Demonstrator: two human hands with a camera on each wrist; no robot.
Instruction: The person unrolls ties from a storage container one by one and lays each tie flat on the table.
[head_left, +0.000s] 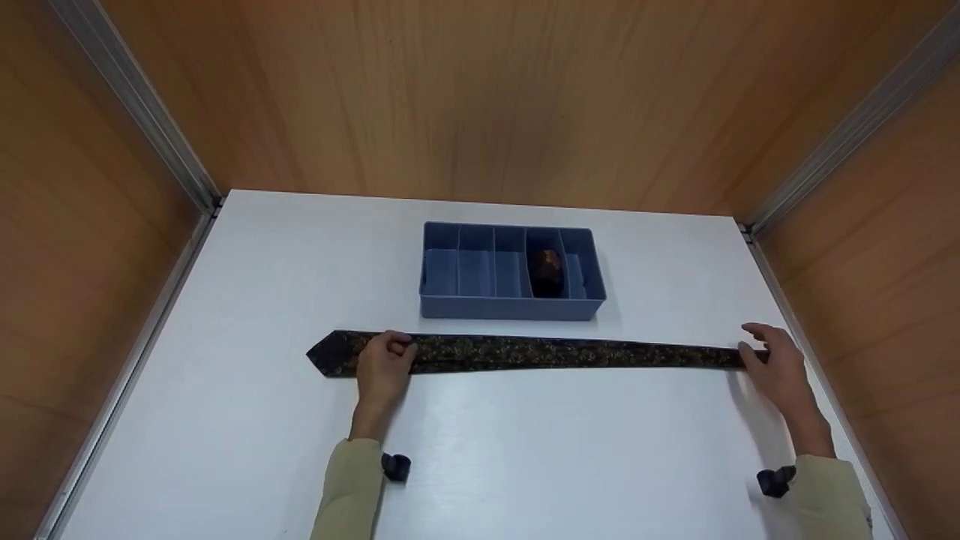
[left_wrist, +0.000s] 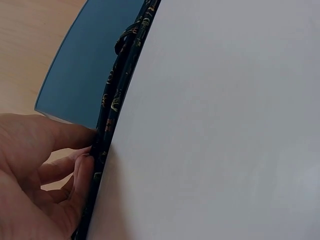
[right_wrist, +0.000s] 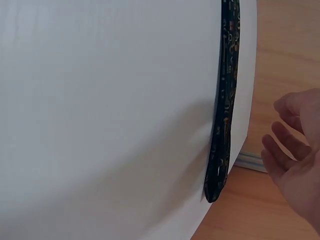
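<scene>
A dark patterned necktie [head_left: 525, 352] lies stretched lengthwise across the white table, its wide pointed end to the left. Near that end my left hand [head_left: 384, 367] pinches the tie's edge between thumb and fingers; the left wrist view shows the fingertips at the edge of the tie [left_wrist: 112, 100], with a keeper loop standing up farther along it. My right hand [head_left: 781, 371] is over the narrow end, fingers spread and bent. In the right wrist view this hand [right_wrist: 297, 155] appears apart from the tie [right_wrist: 225, 100], holding nothing.
Behind the tie stands a blue tray [head_left: 510, 308] with several compartments. A dark brown, shiny item [head_left: 547, 270] sits in its second compartment from the right. Wooden panels [head_left: 480, 105] enclose the table [head_left: 570, 450] at the back and sides.
</scene>
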